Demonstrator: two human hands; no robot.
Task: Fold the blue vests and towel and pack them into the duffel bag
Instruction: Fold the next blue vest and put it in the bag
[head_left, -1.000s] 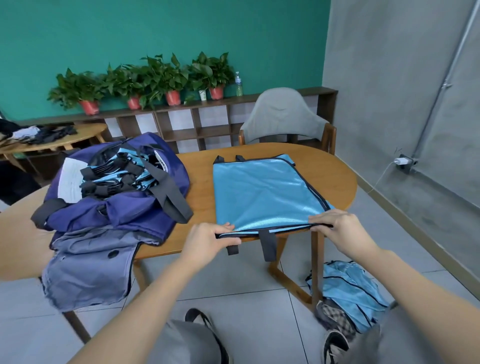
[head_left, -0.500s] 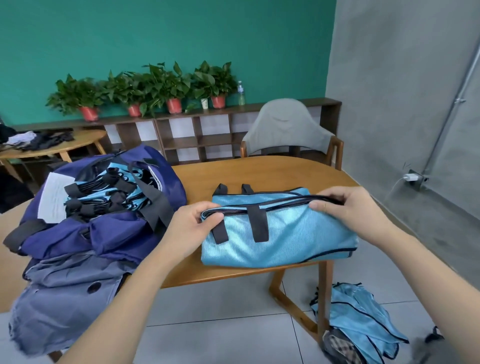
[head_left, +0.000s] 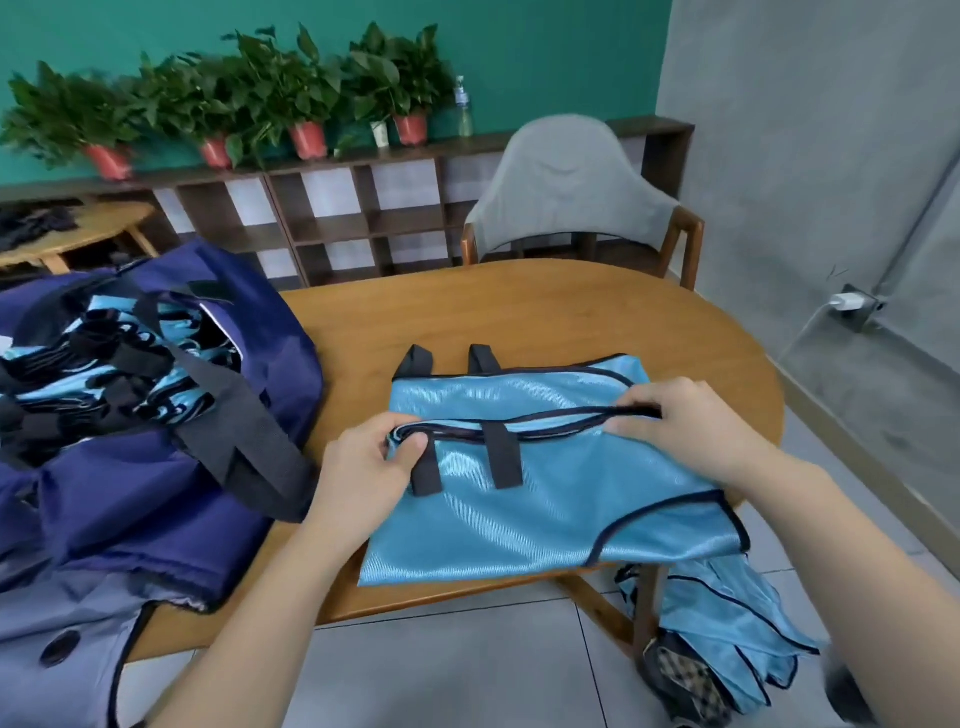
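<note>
Pinching shiny blue vest (head_left: 545, 499) by its dark-trimmed folded edge, left hand (head_left: 363, 467), right hand (head_left: 685, 431).

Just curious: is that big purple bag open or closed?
Open: the duffel bag gapes at the top, with folded blue vests visible inside.

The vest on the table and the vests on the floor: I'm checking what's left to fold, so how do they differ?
The vest on the table lies flat, folded over, both hands gripping its folded edge; the vests on the floor are a crumpled heap, untouched. The table vest shows its black straps; the floor heap shows none. Both are shiny light blue with dark trim.
</note>
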